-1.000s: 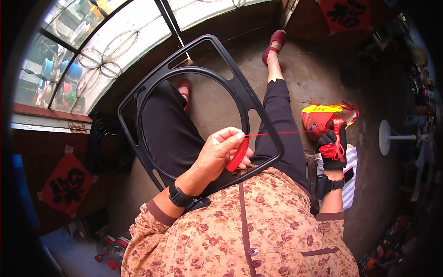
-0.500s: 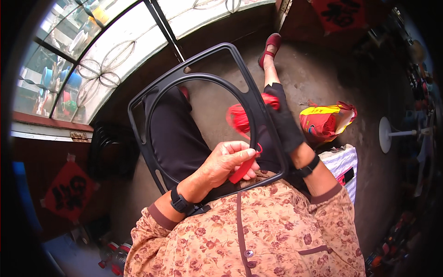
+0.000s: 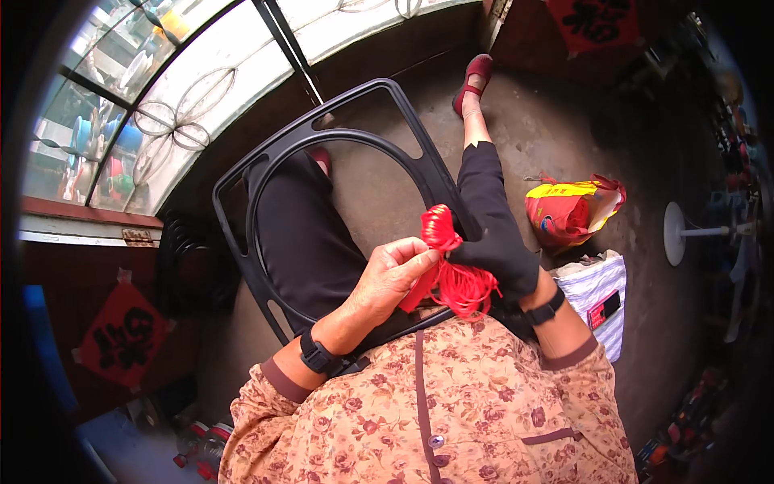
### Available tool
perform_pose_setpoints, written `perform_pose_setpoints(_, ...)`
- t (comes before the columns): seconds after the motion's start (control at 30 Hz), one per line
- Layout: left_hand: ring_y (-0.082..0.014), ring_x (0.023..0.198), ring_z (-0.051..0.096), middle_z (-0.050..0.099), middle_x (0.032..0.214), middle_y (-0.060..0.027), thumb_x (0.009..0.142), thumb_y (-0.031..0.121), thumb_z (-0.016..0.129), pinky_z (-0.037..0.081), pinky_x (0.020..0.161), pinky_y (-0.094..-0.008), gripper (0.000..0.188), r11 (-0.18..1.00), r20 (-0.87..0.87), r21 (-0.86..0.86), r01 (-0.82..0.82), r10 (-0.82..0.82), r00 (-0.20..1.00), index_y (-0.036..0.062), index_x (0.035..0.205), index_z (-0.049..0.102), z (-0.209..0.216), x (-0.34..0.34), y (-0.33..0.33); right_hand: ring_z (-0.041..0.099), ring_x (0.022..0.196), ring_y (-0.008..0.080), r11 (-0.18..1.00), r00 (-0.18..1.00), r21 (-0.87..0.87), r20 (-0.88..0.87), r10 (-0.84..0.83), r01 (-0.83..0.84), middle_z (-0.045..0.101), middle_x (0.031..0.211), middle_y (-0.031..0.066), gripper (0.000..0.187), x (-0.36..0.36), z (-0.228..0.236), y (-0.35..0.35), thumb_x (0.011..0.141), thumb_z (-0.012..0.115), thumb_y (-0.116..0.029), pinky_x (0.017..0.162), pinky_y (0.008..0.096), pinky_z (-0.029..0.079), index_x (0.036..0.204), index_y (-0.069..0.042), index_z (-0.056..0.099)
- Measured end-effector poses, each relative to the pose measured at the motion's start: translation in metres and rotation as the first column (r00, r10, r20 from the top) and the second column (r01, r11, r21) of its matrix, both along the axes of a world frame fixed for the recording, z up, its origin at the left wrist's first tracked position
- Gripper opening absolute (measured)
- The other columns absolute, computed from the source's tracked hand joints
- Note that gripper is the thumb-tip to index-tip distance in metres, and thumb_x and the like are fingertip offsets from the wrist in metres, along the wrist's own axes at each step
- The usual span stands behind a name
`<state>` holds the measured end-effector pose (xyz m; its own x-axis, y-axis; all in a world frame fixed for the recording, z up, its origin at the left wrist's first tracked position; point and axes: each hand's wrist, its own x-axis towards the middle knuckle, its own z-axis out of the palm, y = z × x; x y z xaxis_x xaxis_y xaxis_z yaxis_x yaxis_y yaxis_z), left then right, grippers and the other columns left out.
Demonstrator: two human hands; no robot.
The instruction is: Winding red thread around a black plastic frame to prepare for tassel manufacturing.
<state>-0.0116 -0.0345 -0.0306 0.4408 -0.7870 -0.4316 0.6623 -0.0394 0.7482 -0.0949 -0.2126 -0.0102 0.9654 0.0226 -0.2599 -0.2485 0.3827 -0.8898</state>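
Observation:
A black frame (image 3: pixel 430 165) with a large round opening lies tilted across my lap. My left hand (image 3: pixel 387 278), bare, pinches the red cord at the right side of the ring, thumb against fingers. From under its fingertips a flat red strip (image 3: pixel 413 296) hangs down. In a black glove, my right hand (image 3: pixel 504 260) is closed around the middle of a bundle of red cord (image 3: pixel 466 289), whose loops stick out above and below the grip. Both hands nearly meet over the ring's right side, and the bundle hides that part of the ring.
To the right on the floor stands a red and yellow bag (image 3: pixel 568 214) with red material inside. Nearer me is a white striped bag (image 3: pixel 592 290) with a dark phone-like thing on it. A white round-based stand (image 3: pixel 676 234) is farther right. Dark rings (image 3: pixel 189 262) sit by the left wall.
My right hand has brought the cord bundle from beyond the ring's right side back toward me, beside my left hand. The left hand stays at the ring; the frame has shifted slightly left.

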Motion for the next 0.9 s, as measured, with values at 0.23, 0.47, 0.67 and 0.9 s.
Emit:
perform_pose_setpoints(0.23,-0.0066,0.059,0.059,0.064,0.078,-0.0029,0.093,0.018,0.061,0.049,0.050,-0.0199,0.015,0.999,-0.076,0.015,0.035,-0.034,0.997,0.0033,0.091,0.060,0.011,-0.001,0.005,0.059,0.075,0.0106,0.623,0.998,-0.782,-0.017,-0.056,0.021,0.065,0.086,0.0020,0.024,-0.022,-0.011,-0.001,0.079,0.065,-0.012,0.067,0.0271,0.047,0.100,0.000,0.064)
perform_pose_setpoints(0.47,-0.0163,0.063,0.067,0.066,0.080,-0.0091,0.094,0.020,0.060,0.058,0.056,-0.0265,0.016,1.000,-0.152,0.007,0.017,-0.016,0.988,0.0040,0.096,0.058,0.007,0.003,0.007,0.058,0.082,0.0098,0.998,0.938,-0.062,-0.347,0.006,-0.030,0.062,0.090,0.0029,0.028,-0.037,0.006,-0.018,0.082,0.066,-0.014,0.071,0.0227,0.047,0.106,-0.001,0.063)
perform_pose_setpoints(0.67,-0.0185,0.063,0.068,0.066,0.077,-0.0116,0.094,0.018,0.060,0.059,0.056,-0.0288,0.013,1.000,-0.231,-0.018,-0.022,0.018,0.973,0.0056,0.097,0.057,0.014,0.008,0.005,0.057,0.092,0.0127,0.996,0.976,-0.055,-0.210,0.058,-0.071,0.062,0.099,0.0041,0.054,-0.075,-0.006,-0.065,0.071,0.076,-0.029,0.084,0.0257,0.044,0.114,0.000,0.060)
perform_pose_setpoints(0.9,-0.0132,0.061,0.066,0.066,0.077,-0.0096,0.093,0.017,0.062,0.057,0.056,-0.0247,0.014,0.998,-0.085,0.059,0.030,-0.025,0.996,0.0044,0.091,0.058,0.020,0.018,0.013,0.060,0.101,0.0180,0.969,0.979,-0.158,-0.042,-0.199,0.190,0.063,0.106,0.0090,0.046,-0.069,-0.008,-0.058,0.086,0.068,-0.033,0.092,0.0315,0.045,0.117,-0.001,0.057)
